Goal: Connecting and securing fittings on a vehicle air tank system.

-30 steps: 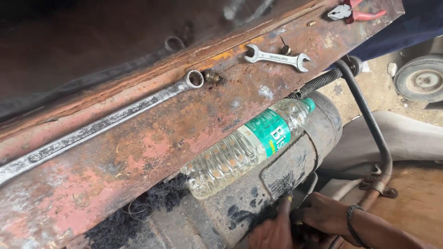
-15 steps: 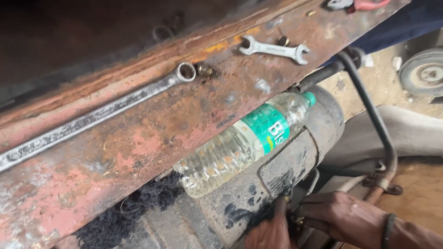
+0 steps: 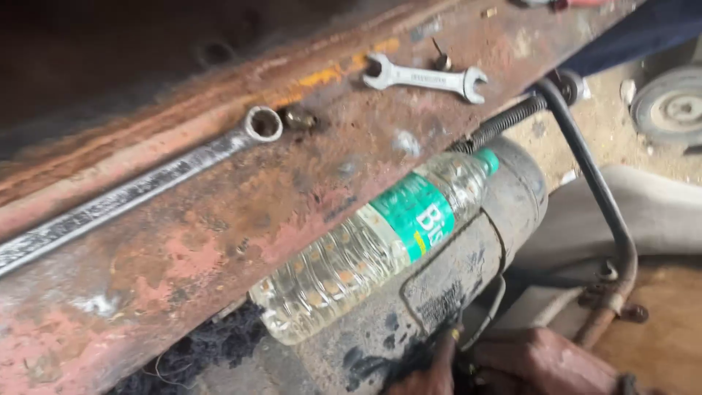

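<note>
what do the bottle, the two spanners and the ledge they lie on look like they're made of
Bottle: clear ribbed plastic, see-through, with a green label and green cap.
Short open-ended spanner: bright, clean metal, probably plated steel.
Long ring spanner: duller grey metal, worn and scuffed.
Ledge: metal, likely steel, with flaking reddish paint and heavy orange-brown rust.

A hand (image 3: 431,369), only partly in view at the bottom edge, pressed against the lower end of a grimy grey cylindrical motor housing (image 3: 468,256). The housing lay tilted, upper end to the right, streaked with black grease, tucked just under a rusty red panel edge.
</note>
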